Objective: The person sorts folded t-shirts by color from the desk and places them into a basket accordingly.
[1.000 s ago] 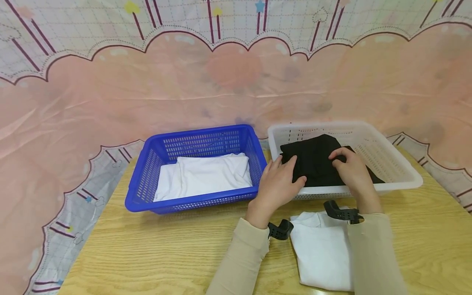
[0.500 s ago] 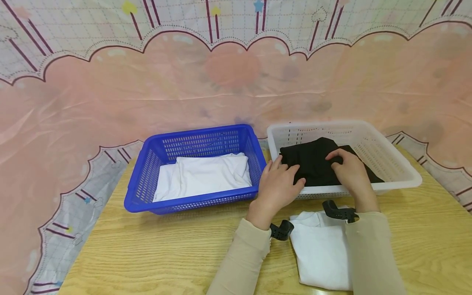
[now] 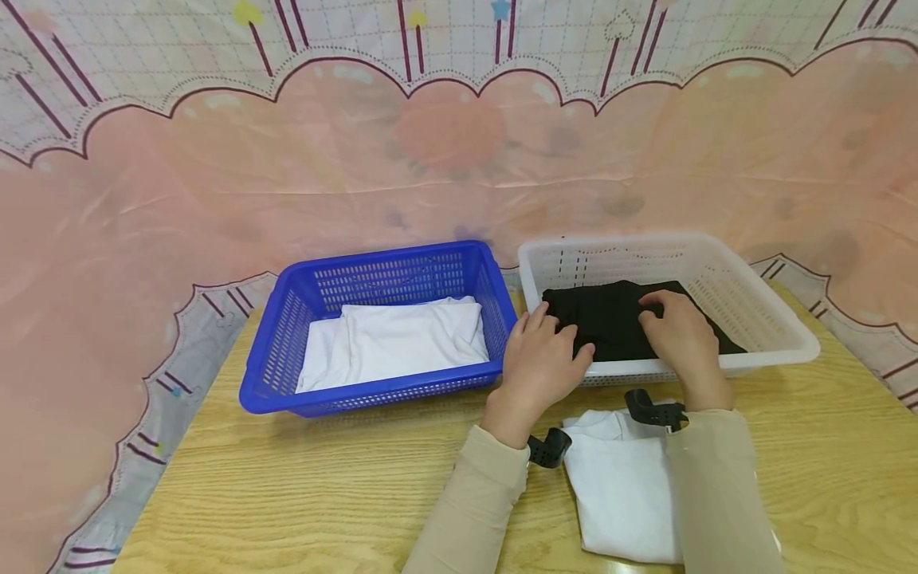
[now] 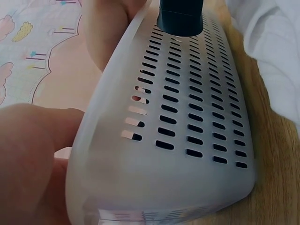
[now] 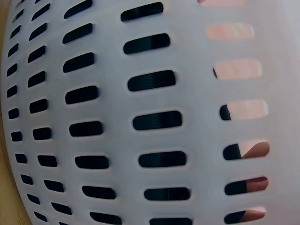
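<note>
Settling black cloth (image 3: 602, 315) into the white basket (image 3: 746, 307), right of centre, seems underway; left hand (image 3: 538, 359) fingers released, right hand's (image 3: 683, 339) grasp unclear. Next probably calls for lifting clear.

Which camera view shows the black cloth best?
The head view: it looks down into the white basket at the black cloth, only partly covered. Both wrist views face the basket's outer wall, showing just dark patches through its slots.

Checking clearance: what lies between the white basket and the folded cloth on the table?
Bare table between white basket and folded cloth, seen in the left wrist view; in the head view, the right arm hides part.
</note>
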The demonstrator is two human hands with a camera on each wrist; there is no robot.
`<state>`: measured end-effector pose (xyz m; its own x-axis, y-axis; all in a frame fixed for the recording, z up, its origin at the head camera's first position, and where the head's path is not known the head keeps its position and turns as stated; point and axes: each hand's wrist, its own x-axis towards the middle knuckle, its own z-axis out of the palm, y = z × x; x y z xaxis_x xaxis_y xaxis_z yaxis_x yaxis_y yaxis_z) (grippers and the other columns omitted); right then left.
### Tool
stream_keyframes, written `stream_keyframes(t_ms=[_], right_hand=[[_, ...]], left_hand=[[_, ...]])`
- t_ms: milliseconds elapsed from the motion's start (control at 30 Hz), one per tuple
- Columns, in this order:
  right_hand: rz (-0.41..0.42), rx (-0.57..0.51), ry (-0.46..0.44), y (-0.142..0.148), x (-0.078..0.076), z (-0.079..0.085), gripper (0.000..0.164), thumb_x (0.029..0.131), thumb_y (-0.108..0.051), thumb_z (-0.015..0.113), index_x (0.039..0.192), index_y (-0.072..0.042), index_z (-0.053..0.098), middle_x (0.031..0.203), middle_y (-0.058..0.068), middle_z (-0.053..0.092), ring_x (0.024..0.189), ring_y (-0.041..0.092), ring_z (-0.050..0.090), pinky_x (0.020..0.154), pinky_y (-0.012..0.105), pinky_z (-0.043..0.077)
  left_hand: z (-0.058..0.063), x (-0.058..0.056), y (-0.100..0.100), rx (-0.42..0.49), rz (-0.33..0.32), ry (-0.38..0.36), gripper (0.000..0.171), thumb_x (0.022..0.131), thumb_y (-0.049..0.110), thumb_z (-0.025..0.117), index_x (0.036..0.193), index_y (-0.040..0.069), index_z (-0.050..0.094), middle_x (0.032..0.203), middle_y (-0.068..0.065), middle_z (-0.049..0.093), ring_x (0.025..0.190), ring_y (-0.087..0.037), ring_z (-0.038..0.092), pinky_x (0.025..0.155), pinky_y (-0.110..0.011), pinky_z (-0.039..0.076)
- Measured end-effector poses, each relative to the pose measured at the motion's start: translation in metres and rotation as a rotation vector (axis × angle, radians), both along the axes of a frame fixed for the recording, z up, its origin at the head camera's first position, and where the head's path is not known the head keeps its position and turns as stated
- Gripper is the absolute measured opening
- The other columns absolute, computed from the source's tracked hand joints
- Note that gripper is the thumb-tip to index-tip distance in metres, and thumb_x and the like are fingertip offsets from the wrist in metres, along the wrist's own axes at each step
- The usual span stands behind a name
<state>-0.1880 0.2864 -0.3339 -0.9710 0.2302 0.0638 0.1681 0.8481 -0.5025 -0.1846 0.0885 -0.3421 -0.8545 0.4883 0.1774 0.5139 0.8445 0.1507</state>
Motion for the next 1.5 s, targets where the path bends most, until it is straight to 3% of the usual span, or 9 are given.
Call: stream_keyframes(t_ms=[267, 533, 833, 1000, 1133, 1333, 1500], right_hand=[[-0.013, 0.017, -0.032, -0.009, 0.0, 0.006, 0.043, 0.093, -0.036, 0.039, 0.125, -0.01, 0.048, 0.128, 0.021, 0.044, 0.107, 0.046, 0.042, 0.075, 0.06, 0.035], [0.045, -0.031, 0.006, -0.013, 0.0, 0.009, 0.047, 0.093, -0.041, 0.037, 0.127, -0.011, 0.048, 0.125, 0.018, 0.048, 0.107, 0.044, 0.043, 0.076, 0.058, 0.034], [0.073, -0.154, 0.175, -0.017, 0.004, 0.002, 0.04, 0.094, -0.036, 0.039, 0.12, -0.01, 0.053, 0.119, 0.016, 0.053, 0.108, 0.036, 0.046, 0.084, 0.052, 0.036], [0.085, -0.224, 0.25, -0.02, 0.006, 0.0, 0.035, 0.094, -0.034, 0.041, 0.116, -0.012, 0.056, 0.114, 0.012, 0.057, 0.108, 0.032, 0.048, 0.085, 0.049, 0.037], [0.1, -0.25, 0.277, -0.023, 0.007, 0.0, 0.034, 0.094, -0.034, 0.041, 0.116, -0.013, 0.057, 0.112, 0.009, 0.059, 0.105, 0.028, 0.05, 0.082, 0.046, 0.038], [0.123, -0.318, 0.281, -0.029, 0.014, 0.007, 0.036, 0.094, -0.036, 0.041, 0.119, -0.013, 0.055, 0.109, 0.006, 0.06, 0.101, 0.022, 0.053, 0.084, 0.043, 0.039], [0.18, -0.331, 0.28, -0.035, 0.028, 0.023, 0.036, 0.093, -0.037, 0.043, 0.121, -0.017, 0.054, 0.106, 0.004, 0.061, 0.094, 0.015, 0.057, 0.079, 0.026, 0.043]], left_hand=[[0.003, 0.002, -0.006, -0.006, 0.015, 0.021, 0.046, 0.093, 0.049, 0.032, 0.12, 0.023, 0.058, 0.125, 0.002, 0.051, 0.131, -0.019, 0.022, 0.105, -0.038, 0.018], [0.004, 0.004, -0.01, 0.006, 0.029, 0.037, 0.047, 0.093, 0.049, 0.031, 0.121, 0.023, 0.057, 0.133, -0.003, 0.042, 0.131, -0.02, 0.022, 0.105, -0.037, 0.017], [-0.002, 0.007, -0.014, 0.132, 0.039, 0.127, 0.026, 0.088, 0.048, 0.045, 0.091, 0.029, 0.062, 0.102, 0.004, 0.048, 0.102, -0.014, 0.041, 0.095, -0.032, 0.031], [-0.006, 0.011, -0.015, 0.15, -0.024, 0.181, 0.019, 0.089, 0.043, 0.047, 0.096, 0.032, 0.061, 0.106, 0.008, 0.051, 0.105, -0.01, 0.043, 0.097, -0.028, 0.03], [-0.007, 0.015, -0.016, 0.185, -0.077, 0.168, 0.019, 0.089, 0.04, 0.049, 0.103, 0.032, 0.061, 0.11, 0.01, 0.051, 0.108, -0.009, 0.043, 0.095, -0.025, 0.033], [-0.007, 0.018, -0.02, 0.324, -0.213, 0.129, 0.022, 0.09, 0.034, 0.05, 0.108, 0.028, 0.06, 0.111, 0.01, 0.052, 0.105, -0.007, 0.045, 0.09, -0.02, 0.036], [-0.008, 0.023, -0.023, 0.481, -0.273, 0.118, 0.02, 0.092, 0.031, 0.048, 0.106, 0.024, 0.061, 0.108, 0.012, 0.054, 0.102, -0.004, 0.045, 0.086, -0.013, 0.035]])
